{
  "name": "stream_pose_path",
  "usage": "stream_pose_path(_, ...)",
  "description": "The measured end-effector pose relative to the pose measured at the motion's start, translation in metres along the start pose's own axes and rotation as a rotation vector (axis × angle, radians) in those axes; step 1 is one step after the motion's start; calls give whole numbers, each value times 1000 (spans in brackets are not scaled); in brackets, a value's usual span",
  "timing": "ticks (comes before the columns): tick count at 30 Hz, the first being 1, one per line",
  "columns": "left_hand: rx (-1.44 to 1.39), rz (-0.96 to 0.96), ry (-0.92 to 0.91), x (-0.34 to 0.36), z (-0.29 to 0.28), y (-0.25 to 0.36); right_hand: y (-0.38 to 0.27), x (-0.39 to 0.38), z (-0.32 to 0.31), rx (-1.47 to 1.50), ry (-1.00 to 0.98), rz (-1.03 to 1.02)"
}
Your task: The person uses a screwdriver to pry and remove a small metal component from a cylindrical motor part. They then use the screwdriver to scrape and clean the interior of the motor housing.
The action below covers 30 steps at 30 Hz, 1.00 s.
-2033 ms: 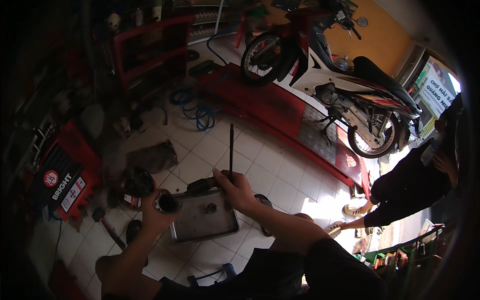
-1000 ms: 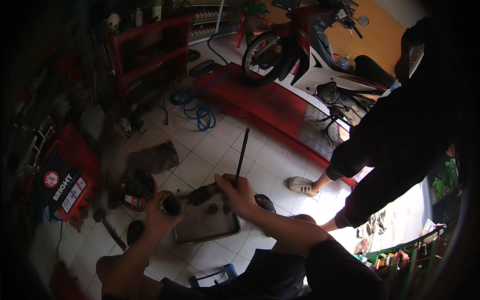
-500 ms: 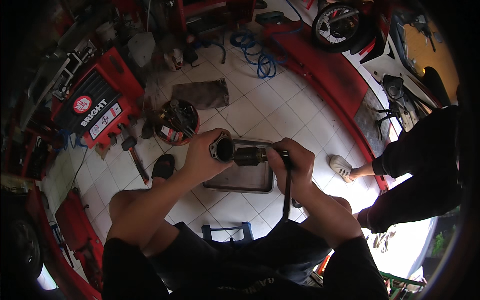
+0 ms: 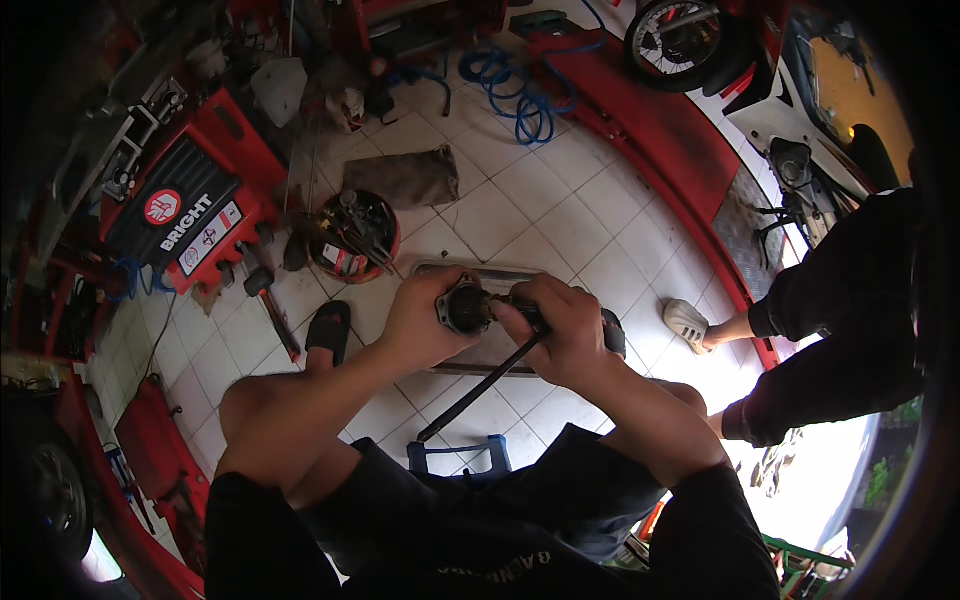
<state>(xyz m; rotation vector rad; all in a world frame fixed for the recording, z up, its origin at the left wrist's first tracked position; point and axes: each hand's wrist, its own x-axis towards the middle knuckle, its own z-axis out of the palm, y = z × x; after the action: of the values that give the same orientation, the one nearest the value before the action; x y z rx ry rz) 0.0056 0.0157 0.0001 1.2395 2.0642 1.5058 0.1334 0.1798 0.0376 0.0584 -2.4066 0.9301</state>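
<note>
My left hand [image 4: 422, 318] is closed around a short round metal sleeve [image 4: 443, 318] with a flanged rim, its open end turned to the right. In my right hand [image 4: 568, 330] is a dark tool, with a long thin black bar or cord [image 4: 485, 382] slanting from it down toward my lap. The tool's dark cylindrical head now sits at or inside the sleeve's mouth; my fingers partly hide how deep. Both hands nearly meet above a shallow metal tray [image 4: 518, 272] on the tiled floor.
Beyond my left hand stands a round red tub [image 4: 393, 255] of tools, with a dark cloth [image 4: 400, 178] behind it. A hammer [image 4: 272, 312] lies at left. A red motorcycle lift [image 4: 640, 150] runs along the right, near another person's shoe [image 4: 685, 325]. A blue hose [image 4: 535, 120] lies coiled ahead.
My right hand has moved left, bringing the tool's head from beside the sleeve to its mouth. The black bar or cord has swung from nearly upright to slanting down-left.
</note>
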Motion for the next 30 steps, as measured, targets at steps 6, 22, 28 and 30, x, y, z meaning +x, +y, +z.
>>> stream_pose_path(6,-74,-11,-2,2,-2,0,1,1,1,-54,-20,20)
stream_pose_path(22,-296,-233,-1,-2,-5,-28,5,9,-26,74,-90,334)
stream_pose_path(28,-887,-451,60,1,-17,-15,19,22,-34,765,-40,1000)
stream_pose_path(30,-1023,-454,56,1,-21,-12,23,20,-34,817,-36,996)
